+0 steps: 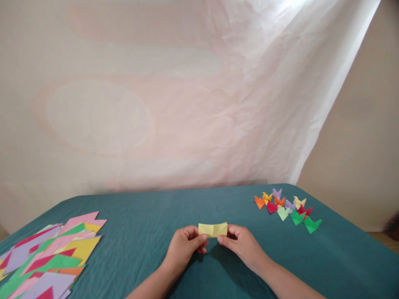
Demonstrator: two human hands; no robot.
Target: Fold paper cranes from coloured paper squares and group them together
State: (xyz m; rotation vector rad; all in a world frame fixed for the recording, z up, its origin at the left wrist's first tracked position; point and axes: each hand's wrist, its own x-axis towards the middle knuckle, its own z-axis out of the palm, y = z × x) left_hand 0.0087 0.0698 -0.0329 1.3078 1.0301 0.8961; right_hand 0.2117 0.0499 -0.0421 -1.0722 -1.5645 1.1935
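A small yellow folded paper strip is held just above the teal tablecloth, near the table's front middle. My left hand pinches its left end between thumb and fingers. Its right end is pinched the same way by my right hand. The strip shows a crease down its centre, with flaps folded in from both ends.
A spread of flat coloured paper sheets lies at the front left. Several small finished folded paper figures in orange, yellow, purple, red and green sit at the back right. A pale wrinkled backdrop hangs behind the table.
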